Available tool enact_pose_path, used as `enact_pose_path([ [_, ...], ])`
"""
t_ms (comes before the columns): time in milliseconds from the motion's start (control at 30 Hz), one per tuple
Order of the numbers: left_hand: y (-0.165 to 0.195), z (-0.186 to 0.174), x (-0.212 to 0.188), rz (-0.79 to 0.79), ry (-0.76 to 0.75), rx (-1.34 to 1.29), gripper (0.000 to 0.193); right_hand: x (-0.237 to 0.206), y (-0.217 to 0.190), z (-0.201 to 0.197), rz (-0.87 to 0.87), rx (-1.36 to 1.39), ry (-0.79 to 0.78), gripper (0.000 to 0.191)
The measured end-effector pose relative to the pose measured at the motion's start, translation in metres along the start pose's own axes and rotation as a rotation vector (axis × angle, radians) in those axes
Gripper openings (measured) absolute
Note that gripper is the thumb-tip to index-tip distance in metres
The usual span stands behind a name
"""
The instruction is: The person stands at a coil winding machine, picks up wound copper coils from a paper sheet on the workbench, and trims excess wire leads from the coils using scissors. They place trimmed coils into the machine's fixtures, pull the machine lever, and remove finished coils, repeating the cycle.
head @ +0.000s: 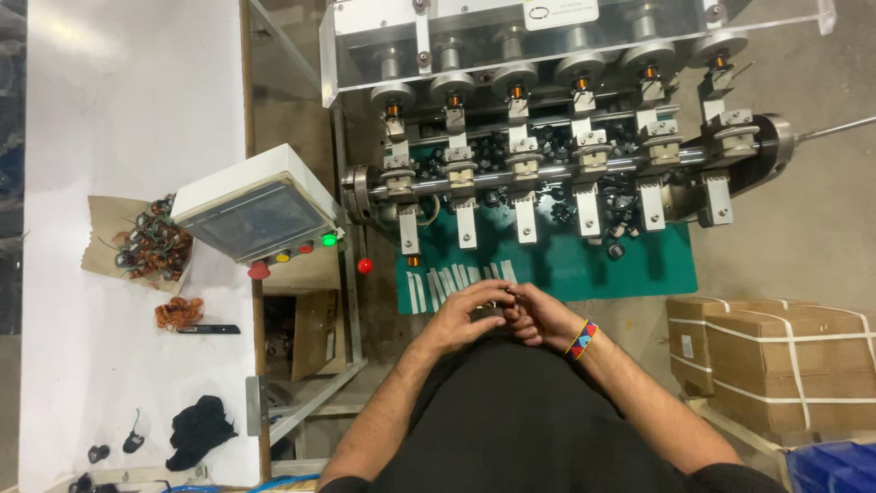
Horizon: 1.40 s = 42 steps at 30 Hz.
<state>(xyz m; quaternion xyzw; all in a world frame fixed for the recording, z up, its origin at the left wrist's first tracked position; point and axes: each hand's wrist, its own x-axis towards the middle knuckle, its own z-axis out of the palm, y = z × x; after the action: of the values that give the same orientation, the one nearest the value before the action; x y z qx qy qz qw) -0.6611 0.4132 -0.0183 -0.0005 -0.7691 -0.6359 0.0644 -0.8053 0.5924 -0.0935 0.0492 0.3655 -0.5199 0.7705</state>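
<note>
Both hands meet at the middle of the frame, just below the green mat [630,265]. The left hand [461,319] and right hand [538,315] are pinched together around a small dark part [505,294], fingertips touching over it (too small to tell what kind of part it is). So both sets of fingers are closed on that one piece, held right above the person's lap and just short of the mat's lower edge. The right wrist has a beaded band [581,339] in red, blue and yellow.

On the mat near the hands lies a row of white strips [456,278], side by side and slightly fanned. Above that, across the upper middle of the frame, sits the winding machine [566,155] with six stations in a row along a steel shaft, small copper coils at the top of each, and a pile of black parts behind the shaft.

Left of centre there's a control box [255,215] with a tilted screen and red, yellow and green buttons along its lower edge. Further left, the white table [119,100] carries a cardboard sheet with wired coils [151,246], a little heap of copper coils [178,312], a cutter [210,329] just beside it, and a black cloth [199,427] near the bottom. Lower right: strapped cardboard boxes [776,361].
</note>
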Motion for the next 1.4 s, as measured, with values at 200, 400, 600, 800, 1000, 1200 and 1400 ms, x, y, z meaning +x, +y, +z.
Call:
enact_pose_path([
  [200, -0.019, 0.041, 0.031, 0.0, 0.121, -0.04, 0.028, -0.034, -0.004, -0.025, -0.149, 0.074, -0.022, 0.051],
  [400, -0.038, 0.095, 0.062, -0.313, 0.38, -0.512, 0.042, -0.088, 0.0, -0.063, -0.611, -0.721, 0.171, 0.029],
  [600, -0.026, 0.119, 0.076, -0.458, -0.006, -0.081, 0.038, -0.111, -0.041, -0.088, -0.899, -1.3, 0.468, 0.022],
  [800, -0.041, 0.156, 0.091, -0.367, 0.397, -0.401, 0.042, -0.134, -0.043, -0.061, -0.894, -1.377, 0.482, 0.019],
  [1000, -0.066, 0.175, 0.078, -0.395, 0.631, -0.804, 0.043, -0.108, -0.03, -0.055, -0.642, -1.256, 0.352, 0.03],
  [1200, -0.074, 0.131, 0.044, -0.366, 0.738, -0.545, 0.046, -0.039, -0.047, -0.073, -0.488, -1.372, 0.491, 0.042],
  [1400, -0.069, 0.095, -0.011, -0.513, 0.659, -0.481, 0.047, 0.026, -0.064, -0.044, -0.563, -1.324, 0.844, 0.035],
])
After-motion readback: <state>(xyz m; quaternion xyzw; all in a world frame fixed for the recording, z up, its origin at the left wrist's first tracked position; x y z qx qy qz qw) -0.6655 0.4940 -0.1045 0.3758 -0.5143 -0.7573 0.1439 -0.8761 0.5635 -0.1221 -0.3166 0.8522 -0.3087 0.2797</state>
